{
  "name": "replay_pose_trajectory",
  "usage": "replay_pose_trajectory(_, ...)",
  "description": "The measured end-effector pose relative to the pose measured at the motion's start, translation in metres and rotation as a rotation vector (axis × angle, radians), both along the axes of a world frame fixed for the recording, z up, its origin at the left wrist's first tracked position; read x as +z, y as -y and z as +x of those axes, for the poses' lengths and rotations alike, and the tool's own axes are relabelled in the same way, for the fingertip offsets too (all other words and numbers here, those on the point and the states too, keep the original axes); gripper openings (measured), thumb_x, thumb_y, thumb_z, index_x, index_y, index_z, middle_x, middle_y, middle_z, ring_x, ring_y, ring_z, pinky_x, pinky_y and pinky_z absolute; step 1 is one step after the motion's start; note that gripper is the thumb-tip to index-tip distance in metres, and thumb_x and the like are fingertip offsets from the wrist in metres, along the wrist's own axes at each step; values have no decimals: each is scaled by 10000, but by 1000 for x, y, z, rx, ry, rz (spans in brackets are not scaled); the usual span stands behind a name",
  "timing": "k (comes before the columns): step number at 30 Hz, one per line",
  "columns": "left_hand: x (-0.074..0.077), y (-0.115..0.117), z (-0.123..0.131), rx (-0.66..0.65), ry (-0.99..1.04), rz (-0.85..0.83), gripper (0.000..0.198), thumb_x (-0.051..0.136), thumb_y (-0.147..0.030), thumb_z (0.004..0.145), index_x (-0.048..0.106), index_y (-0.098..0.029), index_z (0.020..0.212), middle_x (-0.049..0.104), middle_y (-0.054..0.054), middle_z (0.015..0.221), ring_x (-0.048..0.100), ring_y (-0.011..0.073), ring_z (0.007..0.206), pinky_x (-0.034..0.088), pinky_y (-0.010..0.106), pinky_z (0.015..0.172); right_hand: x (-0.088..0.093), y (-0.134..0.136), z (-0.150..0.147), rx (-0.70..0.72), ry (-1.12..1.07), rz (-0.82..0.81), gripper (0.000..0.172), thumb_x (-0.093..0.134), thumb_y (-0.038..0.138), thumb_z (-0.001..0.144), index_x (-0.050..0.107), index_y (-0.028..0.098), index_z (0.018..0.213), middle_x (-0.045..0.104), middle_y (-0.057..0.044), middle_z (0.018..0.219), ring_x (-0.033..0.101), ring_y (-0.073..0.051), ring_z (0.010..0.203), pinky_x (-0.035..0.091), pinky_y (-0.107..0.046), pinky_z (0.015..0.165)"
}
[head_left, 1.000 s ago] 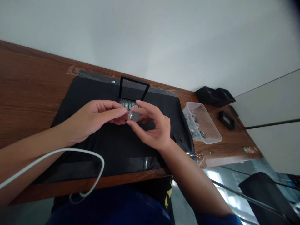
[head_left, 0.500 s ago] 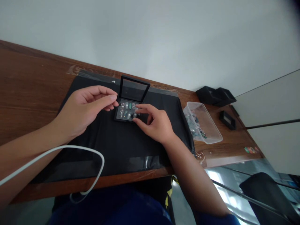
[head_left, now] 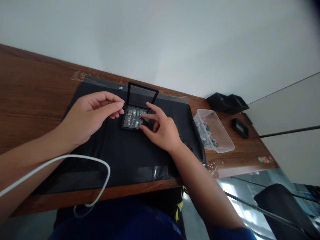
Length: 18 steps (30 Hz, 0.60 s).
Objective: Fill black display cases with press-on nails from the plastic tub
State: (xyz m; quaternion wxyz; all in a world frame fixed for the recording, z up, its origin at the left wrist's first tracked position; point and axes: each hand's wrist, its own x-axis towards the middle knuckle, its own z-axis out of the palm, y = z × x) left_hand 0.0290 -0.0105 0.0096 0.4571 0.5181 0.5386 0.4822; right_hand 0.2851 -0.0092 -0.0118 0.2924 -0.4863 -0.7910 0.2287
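Observation:
A small black case (head_left: 132,120) with its clear lid (head_left: 141,95) raised sits on a black mat (head_left: 117,150). Inside lie several press-on nails in green, grey and silver. My right hand (head_left: 160,130) rests at the case's right side, with its fingertips touching the nails in the tray. My left hand (head_left: 92,115) hovers just left of the case, fingers loosely curled and thumb near the forefinger, holding nothing that I can see.
A clear plastic tub (head_left: 216,131) with small items stands right of the mat on the wooden table (head_left: 30,90). Black boxes (head_left: 226,101) and another small box (head_left: 239,128) lie further right. A white cable (head_left: 75,160) loops over the table's front edge.
Both hands were pinched together over the case a second ago. The left hand has drawn back to the left, and the right hand has dropped onto the tray and shifted its fingers over the nails.

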Motion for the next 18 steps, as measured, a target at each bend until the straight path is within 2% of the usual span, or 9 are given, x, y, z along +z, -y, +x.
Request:
replay_pose_trajectory(5, 0, 0, -1, -16, -22, 9, 242, 906, -565, 855, 844, -337, 905, 795, 16, 875, 738, 250, 857, 579, 374, 811, 0, -1, 0, -5, -34, -20, 756, 822, 245, 934, 580, 301, 1648, 910, -18, 1280, 734, -148, 581, 630, -339, 625)
replay_pose_trajectory(11, 0, 0, -4, -17, -26, 3, 239, 909, -562, 863, 845, -336, 904, 796, 18, 878, 710, 241, 837, 568, 378, 808, 4, 0, 3, -81, -90, -13, 691, 842, 230, 878, 656, 291, 1541, 912, 11, 1123, 674, -124, 549, 580, -307, 614)
replay_pose_trajectory(13, -1, -1, -4, -22, -16, 13, 223, 913, -545, 864, 842, -335, 893, 789, 5, 853, 692, 224, 810, 559, 372, 794, 3, 0, 4, -96, -140, 11, 572, 827, 261, 903, 684, 281, 1457, 897, 18, 1069, 640, -108, 527, 559, -290, 599)
replay_pose_trajectory(16, 1, -2, -4, -51, 11, 17, 197, 924, -485, 856, 828, -313, 857, 770, -31, 805, 654, 179, 781, 534, 341, 757, -1, 1, 2, -166, -226, 114, 257, 785, 362, 981, 688, 262, 1197, 833, 29, 932, 621, -108, 537, 521, -279, 573)
replay_pose_trajectory(18, 3, -3, -5, -69, 34, 26, 208, 933, -452, 842, 803, -291, 824, 754, -57, 771, 626, 145, 763, 509, 316, 731, 1, 4, 2, -208, -256, 191, 184, 741, 415, 1041, 628, 271, 1057, 757, 38, 842, 625, -118, 562, 494, -277, 554)
